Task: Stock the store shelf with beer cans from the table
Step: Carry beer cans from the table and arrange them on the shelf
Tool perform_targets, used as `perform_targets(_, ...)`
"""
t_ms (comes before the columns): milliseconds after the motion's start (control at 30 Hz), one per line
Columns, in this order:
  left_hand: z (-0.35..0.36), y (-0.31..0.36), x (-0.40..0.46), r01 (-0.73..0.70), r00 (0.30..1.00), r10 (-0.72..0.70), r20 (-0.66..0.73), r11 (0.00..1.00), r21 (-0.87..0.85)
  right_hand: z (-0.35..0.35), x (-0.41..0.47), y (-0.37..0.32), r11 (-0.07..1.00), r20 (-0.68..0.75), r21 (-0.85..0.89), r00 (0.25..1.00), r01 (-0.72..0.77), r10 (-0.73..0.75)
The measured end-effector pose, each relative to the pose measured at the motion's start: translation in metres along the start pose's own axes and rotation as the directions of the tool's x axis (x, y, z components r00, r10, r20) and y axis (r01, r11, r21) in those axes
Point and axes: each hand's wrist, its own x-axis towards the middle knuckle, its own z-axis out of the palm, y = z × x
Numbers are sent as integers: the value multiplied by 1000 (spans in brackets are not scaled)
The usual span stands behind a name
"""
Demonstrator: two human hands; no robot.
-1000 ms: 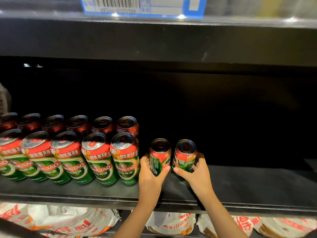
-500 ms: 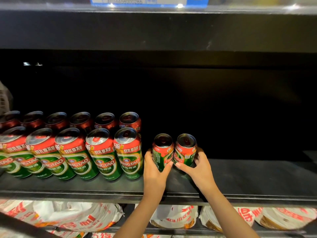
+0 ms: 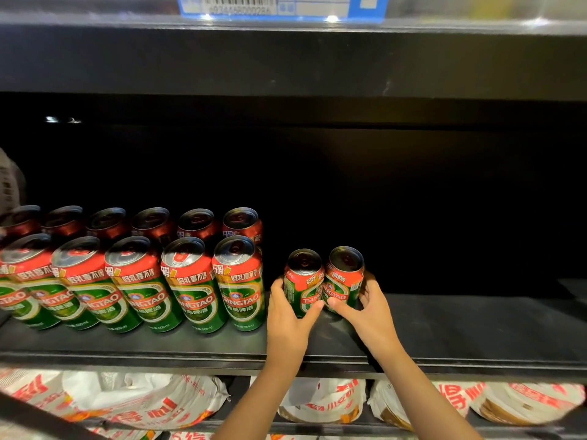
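Observation:
Two green-and-red beer cans stand side by side on the black shelf (image 3: pixel 460 331), deep toward the back. My left hand (image 3: pixel 287 315) grips the left can (image 3: pixel 303 282) with the thumb across its front. My right hand (image 3: pixel 365 308) grips the right can (image 3: pixel 346 277), fingers curled round its far side. To their left stand two rows of the same cans, a front row (image 3: pixel 187 281) and a back row (image 3: pixel 197 225), several in each. The table is out of view.
The shelf's right half is bare and dark. An upper shelf edge (image 3: pixel 286 55) with a blue price label (image 3: pixel 282 6) hangs overhead. Below, white-and-red packaged goods (image 3: pixel 320 401) fill the lower shelf. A pale object (image 3: pixel 11 182) shows at the far left.
Both hands have pushed the two cans farther back on the shelf, and the cans now stand closer together, just right of the stocked rows.

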Motion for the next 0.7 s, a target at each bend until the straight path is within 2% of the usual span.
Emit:
perform_targets(167, -2, 3, -2, -100, 991, 107, -77, 991, 94, 0, 1, 0, 1000, -26, -15, 1000, 16, -16)
perform_targets(300, -1, -1, -1, -69, 996, 76, -51, 990, 119, -1, 0, -1, 1000, -21, 0, 1000, 11, -11)
perform_targets(433, -1, 1, -3, -2, 999, 4, -38, 999, 53, -1, 1, -2, 1000, -20, 21, 1000, 1, -1)
perform_targets(567, 0, 0, -4, -34, 999, 36, -21, 996, 84, 0, -1, -2, 1000, 0, 3, 1000, 2, -2)
perform_targets(700, 1, 1, -4, -120, 991, 129, -39, 976, 184, 1, 0, -1, 999, -17, -30, 1000, 14, -15)
